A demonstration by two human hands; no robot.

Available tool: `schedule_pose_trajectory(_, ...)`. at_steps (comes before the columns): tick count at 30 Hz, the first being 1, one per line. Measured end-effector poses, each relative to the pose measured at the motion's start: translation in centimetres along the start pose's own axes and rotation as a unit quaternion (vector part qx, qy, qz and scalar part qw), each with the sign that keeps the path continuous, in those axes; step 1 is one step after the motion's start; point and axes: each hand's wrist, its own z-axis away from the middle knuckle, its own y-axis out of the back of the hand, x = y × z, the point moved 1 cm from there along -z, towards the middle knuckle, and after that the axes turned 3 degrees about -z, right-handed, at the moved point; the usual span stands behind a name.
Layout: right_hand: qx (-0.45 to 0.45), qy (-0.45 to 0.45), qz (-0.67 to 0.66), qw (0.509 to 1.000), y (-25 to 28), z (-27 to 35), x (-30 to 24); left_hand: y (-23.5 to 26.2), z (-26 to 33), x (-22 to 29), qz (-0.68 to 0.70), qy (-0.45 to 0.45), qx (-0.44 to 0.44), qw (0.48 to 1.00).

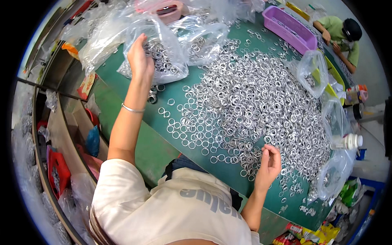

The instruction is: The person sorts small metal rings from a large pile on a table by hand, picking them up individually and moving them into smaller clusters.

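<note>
Left hand: Seen from the head camera, the left hand point(140, 59) reaches out with its fingers extended and palm turned in, at the side of a clear plastic bag point(178, 74) partly filled with metal rings; whether it grips the plastic or a ring cannot be told.
Right hand: Nearer the body, the right hand point(269, 166) hangs over the near edge of the pile, fingers curled and thumb drawn close to them; any ring between the tips is too small to make out.
Rings: Hundreds of silver-coloured rings point(253, 98) lie heaped across a green table point(155, 121), thinning to a loose scatter between the two hands.
Wrist: A silver bracelet point(132, 109) circles the left wrist.
Far side: A purple basket point(283, 34) stands beyond the heap; a second clear bag point(218, 33) with rings rests next to the first.
Across the table: A person in a green shirt point(354, 55) and dark cap bends over the work surface, both hands forward.
</note>
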Motion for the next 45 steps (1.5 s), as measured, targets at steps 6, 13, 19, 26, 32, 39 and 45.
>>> schedule_pose_trajectory(6, -0.107, 0.007, 0.214, 0.971, 1.3, 0.0, -0.7, -1.0, 2.5, -0.8, -0.264, -0.098, -0.138, 0.95)
schedule_pose_trajectory(13, -0.169, 0.152, 0.384, 0.895, -2.1, -0.1, -0.4, -0.1, 17.2, 0.1, -0.327, -0.165, -0.442, 0.819)
schedule_pose_trajectory(19, -0.08, 0.139, 0.375, 0.913, 1.4, 0.3, 0.6, 0.6, 24.3, -3.6, -0.341, -0.2, -0.633, 0.666)
schedule_pose_trajectory(26, 0.019, 0.101, 0.412, 0.905, 3.8, 1.4, 0.0, 0.0, 25.4, -4.4, -0.4, -0.239, -0.647, 0.604)
schedule_pose_trajectory(32, -0.035, 0.127, 0.356, 0.925, 2.7, 1.8, -0.7, 0.9, 24.5, -3.5, -0.437, -0.234, -0.575, 0.65)
schedule_pose_trajectory(39, -0.079, 0.123, 0.416, 0.898, 2.5, 1.2, 0.1, 0.6, 24.7, -3.1, -0.417, -0.218, -0.547, 0.692)
schedule_pose_trajectory(45, 0.026, 0.09, 0.408, 0.908, 5.1, 2.0, 0.5, 0.5, 26.0, -3.3, -0.379, -0.202, -0.568, 0.702)
